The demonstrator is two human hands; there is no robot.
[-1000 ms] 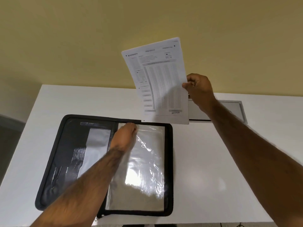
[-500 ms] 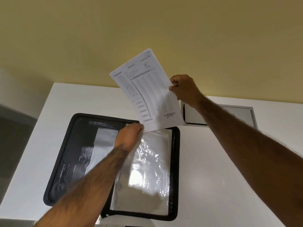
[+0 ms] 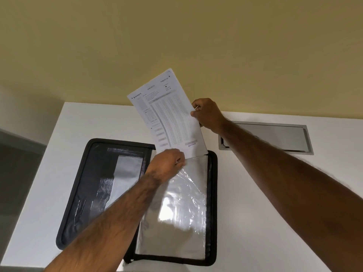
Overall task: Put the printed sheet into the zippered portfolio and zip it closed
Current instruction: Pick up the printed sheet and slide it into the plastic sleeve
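Gripping one sheet (image 3: 170,118), one open portfolio (image 3: 88,183)

Yellow wall (image 3: 196,36) — white table (image 3: 255,183)

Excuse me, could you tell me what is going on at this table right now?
A person is feeding a printed sheet into an open zippered portfolio that lies flat on the white table. The right hand pinches the sheet's right edge and holds it up, tilted. The left hand appears to pinch open the top of the clear plastic sleeve on the portfolio's right half, where the sheet's bottom edge meets it. Most of the sheet is not yet in, and the portfolio is unzipped.
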